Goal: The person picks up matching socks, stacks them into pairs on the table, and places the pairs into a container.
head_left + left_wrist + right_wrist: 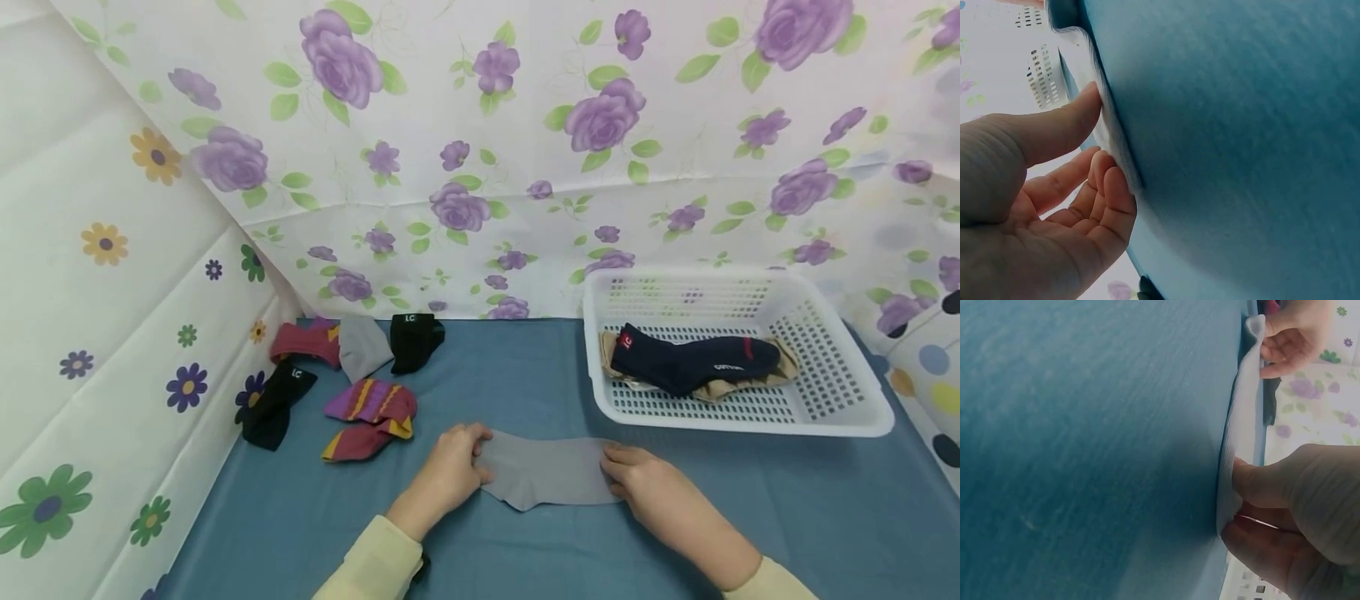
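Observation:
A grey sock (pixel 543 471) lies spread sideways on the blue cloth, its heel bulging toward the front edge. My left hand (pixel 450 467) holds the sock's left end, with the thumb and curled fingers on its edge. At the opposite end, my right hand (pixel 652 487) pinches the sock between thumb and fingers. In the left wrist view the left hand (pixel 1054 206) touches the pale edge of the sock (pixel 1107 125). From the right wrist, the right hand (pixel 1291 519) grips the near end of the sock (pixel 1244 419), close to the cloth.
At the right stands a white basket (pixel 847 367) holding a navy sock (pixel 690 358) on beige ones. Left of the hands lie a striped sock (pixel 375 408), black socks (pixel 277 408) (pixel 414 340), another grey sock (pixel 362 346) and a red one (pixel 307 343). Flowered sheets (pixel 465 150) hang behind.

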Motion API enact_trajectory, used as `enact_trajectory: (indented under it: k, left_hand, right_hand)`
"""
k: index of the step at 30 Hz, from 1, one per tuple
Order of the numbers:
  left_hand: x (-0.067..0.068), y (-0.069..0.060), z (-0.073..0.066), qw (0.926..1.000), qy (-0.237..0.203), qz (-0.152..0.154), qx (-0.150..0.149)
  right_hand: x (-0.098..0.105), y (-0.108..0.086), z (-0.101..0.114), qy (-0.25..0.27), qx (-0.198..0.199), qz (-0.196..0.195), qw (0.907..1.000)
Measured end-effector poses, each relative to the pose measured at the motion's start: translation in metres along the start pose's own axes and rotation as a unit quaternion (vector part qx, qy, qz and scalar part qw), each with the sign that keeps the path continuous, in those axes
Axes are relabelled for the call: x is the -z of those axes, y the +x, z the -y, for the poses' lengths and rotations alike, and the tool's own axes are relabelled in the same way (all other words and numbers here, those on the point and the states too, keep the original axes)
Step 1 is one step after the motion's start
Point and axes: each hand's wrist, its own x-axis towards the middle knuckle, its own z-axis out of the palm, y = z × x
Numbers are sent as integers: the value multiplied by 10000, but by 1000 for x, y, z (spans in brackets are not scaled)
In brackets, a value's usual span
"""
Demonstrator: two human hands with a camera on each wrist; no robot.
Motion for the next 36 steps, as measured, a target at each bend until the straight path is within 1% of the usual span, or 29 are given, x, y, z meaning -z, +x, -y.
enact_trajectory:
  k: [3, 6, 7, 8, 9, 10, 11, 12, 14, 15, 16, 17, 18, 20, 21, 22, 25, 27, 30, 33, 36]
  left_hand:
    - [6, 2, 0, 9996, 129, 136, -197]
    - [19, 4, 2, 9989, 204, 160, -399]
    - [25, 5, 4, 9986, 296, 77, -420]
    - [31, 7, 5, 9983, 421, -71, -388]
    - [38, 9, 8, 9970, 620, -292, -358]
    - [45, 11, 12, 9935, 927, -580, -329]
    - [54, 14, 16, 9882, 1215, -894, -273]
    - [62, 17, 21, 9811, 1475, -1236, -196]
    - [81, 24, 32, 9632, 1908, -1891, -28]
    - [90, 27, 39, 9542, 2066, -2162, 61]
    - [99, 31, 45, 9477, 2134, -2369, 157]
    - [108, 34, 51, 9435, 2138, -2518, 256]
    - [116, 37, 58, 9409, 2130, -2606, 374]
    - [130, 42, 69, 9389, 2129, -2636, 602]
    - [135, 44, 74, 9400, 2110, -2583, 723]
    - [140, 47, 79, 9415, 2093, -2523, 783]
    - [148, 53, 89, 9467, 2108, -2280, 855]
    - [149, 58, 95, 9494, 2158, -2133, 805]
    - [148, 66, 103, 9532, 2217, -1896, 792]
    - [146, 72, 108, 9557, 2219, -1666, 979]
    - [146, 75, 110, 9552, 2231, -1503, 1233]
  right_hand:
    - [-1, 2, 0, -12, 3, -12, 10000]
    - [-1, 3, 0, -13, 14, -20, 10000]
    - [-2, 3, 0, 1, 14, -18, 10000]
    - [-2, 3, 0, 20, 11, -10, 10000]
    - [-2, 4, 0, 41, 5, -2, 10000]
    - [-2, 4, 1, 58, -10, 12, 10000]
    - [-2, 4, 1, 78, -31, 29, 10000]
    - [-2, 4, 1, 105, -45, 34, 9999]
    - [-1, 4, 1, 138, -71, 50, 9999]
    - [-1, 4, 1, 147, -79, 53, 9998]
    - [-1, 3, 1, 153, -90, 60, 9998]
    - [-1, 3, 1, 155, -90, 71, 9998]
    - [0, 3, 1, 165, -93, 78, 9998]
    - [1, 3, 1, 187, -99, 110, 9997]
    - [1, 3, 1, 203, -111, 131, 9996]
    - [1, 3, 1, 215, -123, 152, 9996]
    - [2, 3, 1, 240, -138, 198, 9994]
    - [3, 3, 1, 217, -135, 202, 9995]
    - [4, 2, 1, 184, -128, 188, 9996]
    - [4, 2, 0, 206, -166, 205, 9994]
    - [2, 2, -1, 273, -224, 220, 9991]
